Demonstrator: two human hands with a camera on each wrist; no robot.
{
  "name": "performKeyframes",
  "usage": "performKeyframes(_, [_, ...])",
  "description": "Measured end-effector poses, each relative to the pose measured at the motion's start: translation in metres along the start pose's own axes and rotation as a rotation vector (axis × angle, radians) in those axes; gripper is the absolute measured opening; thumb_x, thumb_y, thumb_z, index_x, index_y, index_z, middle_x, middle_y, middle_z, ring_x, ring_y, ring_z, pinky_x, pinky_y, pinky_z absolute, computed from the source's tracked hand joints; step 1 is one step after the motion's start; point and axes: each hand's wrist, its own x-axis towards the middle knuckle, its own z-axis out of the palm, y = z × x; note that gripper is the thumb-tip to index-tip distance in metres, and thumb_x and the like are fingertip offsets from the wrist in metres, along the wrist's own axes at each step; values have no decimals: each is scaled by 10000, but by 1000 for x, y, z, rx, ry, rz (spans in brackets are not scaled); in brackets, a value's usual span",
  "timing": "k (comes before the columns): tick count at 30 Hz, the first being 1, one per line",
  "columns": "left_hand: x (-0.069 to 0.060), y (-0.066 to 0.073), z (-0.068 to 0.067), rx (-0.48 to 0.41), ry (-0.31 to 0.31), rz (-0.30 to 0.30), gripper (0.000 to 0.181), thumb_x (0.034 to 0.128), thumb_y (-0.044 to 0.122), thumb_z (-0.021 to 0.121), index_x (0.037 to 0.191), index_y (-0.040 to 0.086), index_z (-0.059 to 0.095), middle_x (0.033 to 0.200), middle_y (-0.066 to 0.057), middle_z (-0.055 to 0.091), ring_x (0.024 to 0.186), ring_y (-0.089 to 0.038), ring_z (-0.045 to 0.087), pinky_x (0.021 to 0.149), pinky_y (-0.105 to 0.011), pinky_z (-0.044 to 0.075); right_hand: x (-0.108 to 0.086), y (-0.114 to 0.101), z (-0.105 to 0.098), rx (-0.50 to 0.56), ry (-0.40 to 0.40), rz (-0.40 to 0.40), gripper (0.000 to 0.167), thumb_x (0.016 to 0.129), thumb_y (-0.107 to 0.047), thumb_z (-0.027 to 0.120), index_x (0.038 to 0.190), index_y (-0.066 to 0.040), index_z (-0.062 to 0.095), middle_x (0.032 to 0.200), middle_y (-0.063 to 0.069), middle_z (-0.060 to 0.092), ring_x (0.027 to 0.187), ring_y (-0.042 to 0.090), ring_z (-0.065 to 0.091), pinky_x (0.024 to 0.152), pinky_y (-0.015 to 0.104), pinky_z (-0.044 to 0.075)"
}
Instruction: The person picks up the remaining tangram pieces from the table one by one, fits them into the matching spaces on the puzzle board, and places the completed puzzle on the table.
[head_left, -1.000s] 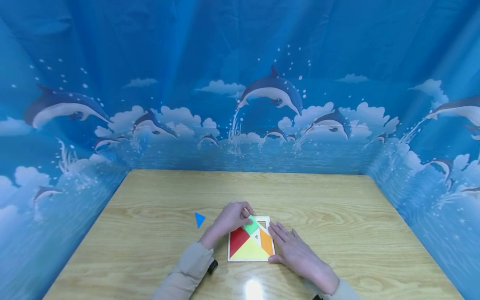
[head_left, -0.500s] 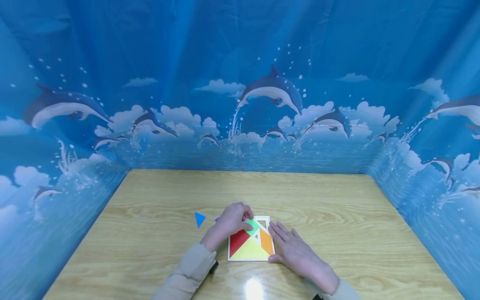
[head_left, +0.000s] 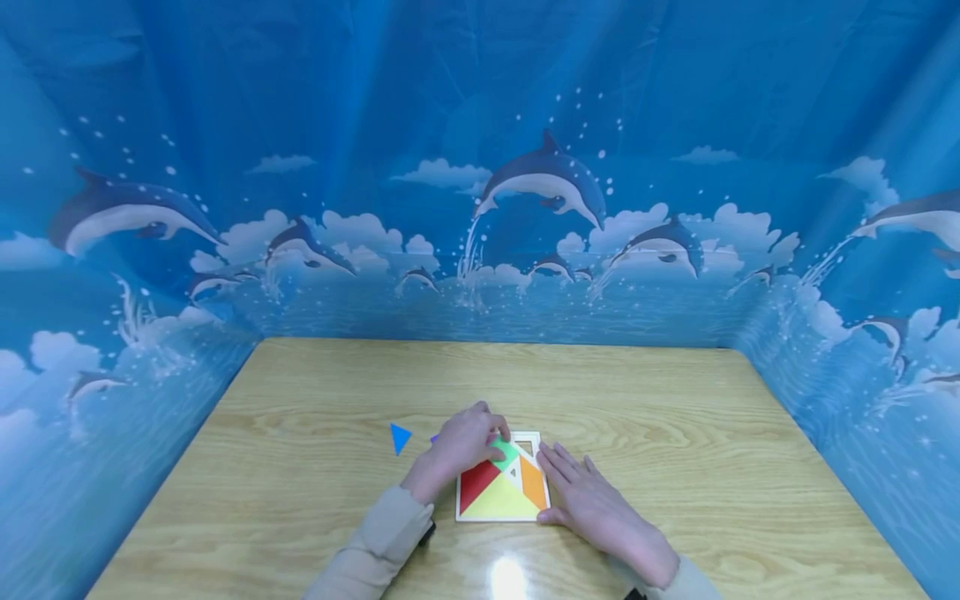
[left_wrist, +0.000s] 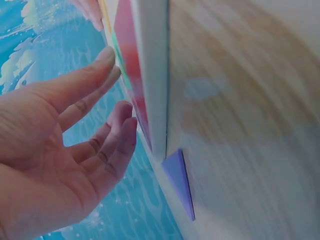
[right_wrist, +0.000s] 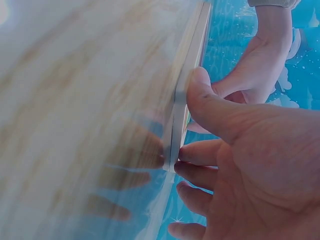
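A square white tangram board (head_left: 497,521) lies on the table. A red piece (head_left: 476,483), a yellow triangle (head_left: 498,502) and an orange parallelogram (head_left: 533,482) lie in it. My left hand (head_left: 467,437) is over the upper left part of the board, its thumb and index finger touching the green square (head_left: 507,455). In the left wrist view the green edge lies about level with the board, and the other fingers (left_wrist: 112,152) bend loosely. My right hand (head_left: 596,504) rests along the board's right side, thumb at the lower corner, extended fingertips at the edge.
A blue triangle (head_left: 400,438) lies on the table left of the left hand. A purple triangle (left_wrist: 179,185) lies beside the board, mostly hidden in the head view. A dolphin-print curtain (head_left: 480,208) stands around the wooden table (head_left: 637,392).
My left hand has shifted slightly right over the green square, and a corner of the purple triangle has come into sight behind the wrist. The right hand has stayed in place.
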Motion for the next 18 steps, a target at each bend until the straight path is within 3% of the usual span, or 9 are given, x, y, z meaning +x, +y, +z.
performKeyframes(4, [1,-3,-6,-52,113,1,158,910,210,776,1064,175,763,963,6,660,837,-132,623,724,-246,538,0,0,1,7,-1,3,821,947,-432,658,1546,28,336,1642,165,279,1512,384,241,1174,653,245])
performKeyframes(10, [-6,-10,-27,-194,299,-47,88,978,212,692,997,150,752,919,36,722,786,-107,647,675,-226,552,1,0,1,3,-1,14,827,941,-436,663,1546,25,338,1640,163,285,1511,383,246,1177,651,242])
performKeyframes(15, [-16,-24,-39,-241,381,-61,113,995,199,666,998,116,741,883,18,724,769,-118,682,683,-252,580,1,0,1,1,-14,27,839,939,-453,658,1552,16,330,1647,155,268,1516,379,233,1185,645,230])
performKeyframes(18, [-22,-34,-43,-255,398,-98,113,994,197,666,991,113,742,871,20,720,774,-127,681,701,-285,583,1,-1,1,-3,-15,28,843,938,-457,657,1552,17,329,1648,157,264,1516,381,233,1186,643,229])
